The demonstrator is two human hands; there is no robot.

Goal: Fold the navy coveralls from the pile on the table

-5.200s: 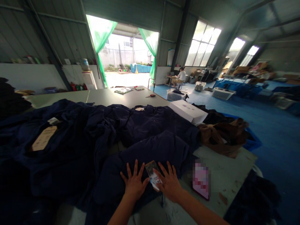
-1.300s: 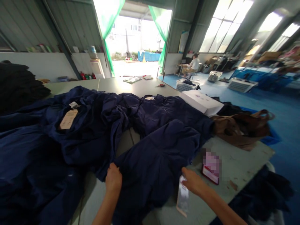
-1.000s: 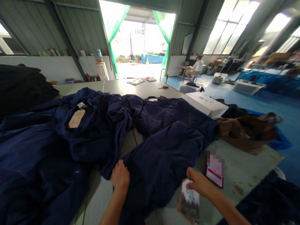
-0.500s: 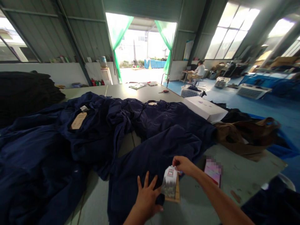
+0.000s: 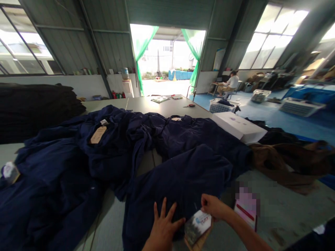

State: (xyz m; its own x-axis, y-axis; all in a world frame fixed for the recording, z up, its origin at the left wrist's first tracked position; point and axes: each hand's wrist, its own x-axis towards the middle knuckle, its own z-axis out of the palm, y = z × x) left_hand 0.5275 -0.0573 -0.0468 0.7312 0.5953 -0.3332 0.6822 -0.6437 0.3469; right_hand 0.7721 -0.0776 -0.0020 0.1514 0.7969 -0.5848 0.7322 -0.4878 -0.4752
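Pinching the tag (image 5: 197,227) beside the left hand (image 5: 165,227) is the right hand (image 5: 214,207).

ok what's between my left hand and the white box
Navy cloth lies between your left hand and the white box, in the head view.

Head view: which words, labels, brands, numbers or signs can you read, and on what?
None reads clearly.
Tag in the right hand: red and blue print, blurred.
Beige tag: print too small.
Box: marks blurred.
Phone: screen pixelated.
Wall sheet: too small.
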